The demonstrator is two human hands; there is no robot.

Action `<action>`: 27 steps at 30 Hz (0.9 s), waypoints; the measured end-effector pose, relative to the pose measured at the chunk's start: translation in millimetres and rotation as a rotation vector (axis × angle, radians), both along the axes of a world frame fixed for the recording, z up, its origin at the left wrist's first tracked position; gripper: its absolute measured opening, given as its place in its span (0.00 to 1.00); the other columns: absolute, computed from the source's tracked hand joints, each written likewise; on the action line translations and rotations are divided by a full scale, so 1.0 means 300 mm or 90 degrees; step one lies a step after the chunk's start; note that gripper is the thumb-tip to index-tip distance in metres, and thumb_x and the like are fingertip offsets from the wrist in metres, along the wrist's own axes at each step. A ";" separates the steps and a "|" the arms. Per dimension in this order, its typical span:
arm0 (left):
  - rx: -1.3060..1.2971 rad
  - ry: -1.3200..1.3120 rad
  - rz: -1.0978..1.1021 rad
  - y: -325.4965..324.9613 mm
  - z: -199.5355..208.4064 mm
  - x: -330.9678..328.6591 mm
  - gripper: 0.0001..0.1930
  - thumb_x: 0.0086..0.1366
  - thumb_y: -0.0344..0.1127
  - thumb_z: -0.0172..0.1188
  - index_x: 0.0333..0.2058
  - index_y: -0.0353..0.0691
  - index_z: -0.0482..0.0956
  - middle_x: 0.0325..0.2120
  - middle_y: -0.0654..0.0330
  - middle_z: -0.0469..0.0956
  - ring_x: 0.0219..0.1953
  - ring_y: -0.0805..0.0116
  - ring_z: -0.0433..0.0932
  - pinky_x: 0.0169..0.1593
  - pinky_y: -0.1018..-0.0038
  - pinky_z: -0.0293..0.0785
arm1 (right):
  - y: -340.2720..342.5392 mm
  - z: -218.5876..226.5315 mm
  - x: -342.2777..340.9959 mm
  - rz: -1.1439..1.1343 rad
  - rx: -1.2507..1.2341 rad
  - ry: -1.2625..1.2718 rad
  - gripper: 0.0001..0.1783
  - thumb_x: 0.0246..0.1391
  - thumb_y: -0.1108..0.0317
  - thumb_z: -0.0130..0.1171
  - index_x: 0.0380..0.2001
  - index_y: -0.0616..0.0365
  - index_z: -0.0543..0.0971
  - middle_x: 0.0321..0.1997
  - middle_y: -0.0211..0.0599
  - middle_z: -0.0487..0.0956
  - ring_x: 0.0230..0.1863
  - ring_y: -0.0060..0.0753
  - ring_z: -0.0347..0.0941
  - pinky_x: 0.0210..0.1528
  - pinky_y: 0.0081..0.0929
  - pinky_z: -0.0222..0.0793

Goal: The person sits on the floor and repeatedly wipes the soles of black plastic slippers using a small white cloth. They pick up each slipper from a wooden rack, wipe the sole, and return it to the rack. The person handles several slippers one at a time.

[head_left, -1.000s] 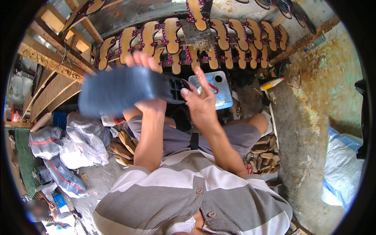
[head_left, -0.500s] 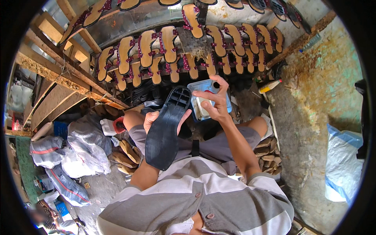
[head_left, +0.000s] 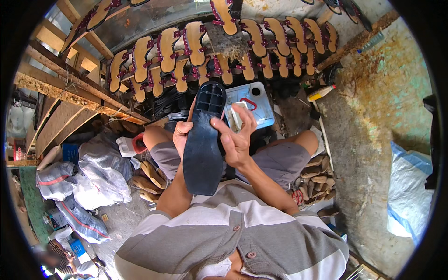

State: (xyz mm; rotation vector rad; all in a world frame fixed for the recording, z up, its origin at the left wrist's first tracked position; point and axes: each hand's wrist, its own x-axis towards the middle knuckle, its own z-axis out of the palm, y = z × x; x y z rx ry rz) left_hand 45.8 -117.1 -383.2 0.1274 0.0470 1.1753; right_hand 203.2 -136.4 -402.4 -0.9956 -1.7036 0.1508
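A black ridged shoe sole (head_left: 203, 149) is held upright before my lap, its hollow-celled heel end pointing away from me. Gripping it is my left hand (head_left: 183, 133), with the thumb on the left edge and the other fingers mostly hidden behind. My right hand (head_left: 239, 140) has its fingers apart and partly bent, one fingertip touching the sole near its narrow middle. Beyond that hand lies a light blue plastic tray or box (head_left: 263, 109), bearing a white block (head_left: 237, 113) and a red loop (head_left: 250, 103).
Rows of tan sandals (head_left: 168, 49) with dotted dark red straps line racks ahead. Wooden beams (head_left: 79, 95) and stuffed sacks (head_left: 105, 170) stand at left. Wooden foot-shaped pieces (head_left: 317, 179) lie by my right leg, near a yellow bottle (head_left: 321, 93). Another person (head_left: 70, 263) is at lower left.
My right hand has come down and left from above the blue tray to touch the sole. The sole has moved slightly away and turned more upright in my left hand.
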 end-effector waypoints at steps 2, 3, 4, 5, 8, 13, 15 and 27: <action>-0.001 0.003 0.003 0.003 0.004 0.006 0.41 0.58 0.37 0.49 0.73 0.39 0.57 0.66 0.43 0.69 0.63 0.48 0.73 0.68 0.54 0.69 | -0.001 -0.001 0.012 0.215 -0.273 0.316 0.25 0.67 0.52 0.48 0.59 0.48 0.82 0.73 0.55 0.63 0.73 0.60 0.50 0.76 0.54 0.33; -0.005 0.030 0.016 0.003 0.003 0.012 0.41 0.58 0.37 0.49 0.73 0.39 0.57 0.66 0.44 0.69 0.64 0.48 0.73 0.69 0.54 0.68 | 0.003 0.003 0.016 0.214 -0.305 0.323 0.25 0.67 0.49 0.47 0.59 0.45 0.82 0.74 0.53 0.62 0.74 0.61 0.48 0.76 0.57 0.29; -0.010 0.057 0.028 0.003 0.001 0.016 0.41 0.58 0.37 0.49 0.73 0.39 0.58 0.66 0.45 0.69 0.64 0.48 0.73 0.69 0.54 0.67 | 0.011 0.011 0.026 0.160 -0.307 0.238 0.26 0.68 0.47 0.46 0.60 0.43 0.82 0.75 0.51 0.61 0.75 0.61 0.47 0.76 0.59 0.26; -0.012 0.053 0.039 0.003 -0.004 0.023 0.41 0.58 0.37 0.49 0.73 0.38 0.58 0.66 0.46 0.69 0.64 0.48 0.73 0.69 0.53 0.67 | 0.016 0.021 0.025 -0.011 -0.236 0.001 0.26 0.69 0.43 0.45 0.59 0.37 0.82 0.77 0.45 0.59 0.76 0.60 0.43 0.75 0.62 0.22; -0.046 0.156 0.059 -0.001 -0.015 0.024 0.41 0.58 0.37 0.47 0.73 0.42 0.58 0.64 0.49 0.72 0.62 0.51 0.75 0.68 0.55 0.68 | 0.034 0.070 0.039 -0.114 -0.049 -0.334 0.36 0.61 0.23 0.39 0.59 0.25 0.81 0.79 0.35 0.56 0.77 0.59 0.40 0.71 0.74 0.15; 0.014 0.057 -0.093 0.000 -0.023 -0.019 0.40 0.58 0.35 0.48 0.73 0.47 0.61 0.59 0.48 0.76 0.56 0.50 0.80 0.62 0.55 0.76 | 0.093 0.111 0.070 -0.129 -0.005 -0.366 0.36 0.57 0.21 0.43 0.58 0.23 0.81 0.76 0.31 0.60 0.76 0.55 0.44 0.71 0.75 0.18; -0.031 0.058 -0.032 0.002 -0.027 -0.028 0.40 0.58 0.35 0.48 0.73 0.48 0.61 0.59 0.47 0.77 0.56 0.49 0.79 0.63 0.54 0.75 | 0.094 0.113 0.059 -0.198 -0.011 -0.372 0.38 0.55 0.20 0.42 0.57 0.23 0.82 0.75 0.30 0.61 0.76 0.53 0.46 0.72 0.73 0.17; -0.079 0.405 -0.154 -0.103 -0.168 -0.069 0.29 0.58 0.31 0.62 0.60 0.32 0.73 0.53 0.51 0.81 0.54 0.52 0.81 0.57 0.57 0.79 | 0.377 -0.435 0.274 -0.159 -0.587 -0.514 0.51 0.59 0.18 0.33 0.55 0.48 0.85 0.83 0.47 0.43 0.81 0.65 0.22 0.70 0.79 0.10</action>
